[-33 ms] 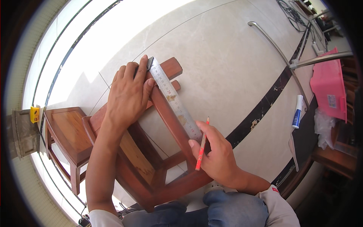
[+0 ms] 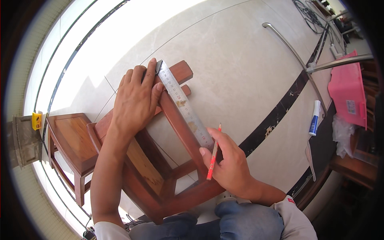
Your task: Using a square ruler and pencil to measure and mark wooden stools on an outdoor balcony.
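A reddish-brown wooden chair or stool frame (image 2: 182, 124) lies tipped in front of my knees. Along one of its rails runs the steel blade of a try square (image 2: 185, 105), stained in places, with its dark stock at the far end. My left hand (image 2: 135, 96) is closed over that far end, fingers pressing the stock and the rail. At the blade's near end, my right hand (image 2: 232, 166) pinches a red pencil (image 2: 213, 160), tip pointing away from me. Its thumb and fingers also touch the blade, and its lower fingers are hidden.
Another wooden stool (image 2: 74, 136) stands to the left beside a small yellow box (image 2: 37, 121). At the right are a curved metal rail (image 2: 286, 43), a blue-and-white marker (image 2: 314, 120), a pink plastic bin (image 2: 349, 94) and a clear plastic bag (image 2: 343, 136). Pale tiles (image 2: 228, 52) cover the floor.
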Motion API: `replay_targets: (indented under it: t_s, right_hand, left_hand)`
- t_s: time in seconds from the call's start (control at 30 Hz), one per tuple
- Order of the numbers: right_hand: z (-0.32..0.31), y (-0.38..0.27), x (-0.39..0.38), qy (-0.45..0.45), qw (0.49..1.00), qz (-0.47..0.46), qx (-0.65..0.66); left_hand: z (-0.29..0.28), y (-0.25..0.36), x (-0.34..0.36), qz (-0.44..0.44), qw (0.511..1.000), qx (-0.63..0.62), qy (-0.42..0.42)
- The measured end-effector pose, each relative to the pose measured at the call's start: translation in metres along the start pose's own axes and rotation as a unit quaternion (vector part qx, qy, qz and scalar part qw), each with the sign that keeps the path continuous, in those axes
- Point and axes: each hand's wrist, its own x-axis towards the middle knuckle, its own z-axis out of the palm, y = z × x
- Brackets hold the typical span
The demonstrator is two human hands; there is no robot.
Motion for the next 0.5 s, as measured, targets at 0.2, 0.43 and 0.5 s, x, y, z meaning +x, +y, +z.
replay_targets:
  t_s: [0.2,0.43,0.5]
  right_hand:
    - [0.0017,0.0018,0.0,0.014,1.0,-0.019,-0.001]
    - [0.0012,0.0,-0.0044,0.005,1.0,0.005,-0.006]
    - [0.0024,-0.0003,-0.0029,0.006,1.0,0.004,-0.008]
  left_hand:
    - [0.003,-0.0019,-0.0001,0.0,1.0,0.004,0.004]
    - [0.0008,0.0015,-0.0037,0.001,1.0,-0.004,0.002]
    - [-0.0001,0.0002,-0.0019,-0.002,1.0,0.006,-0.005]
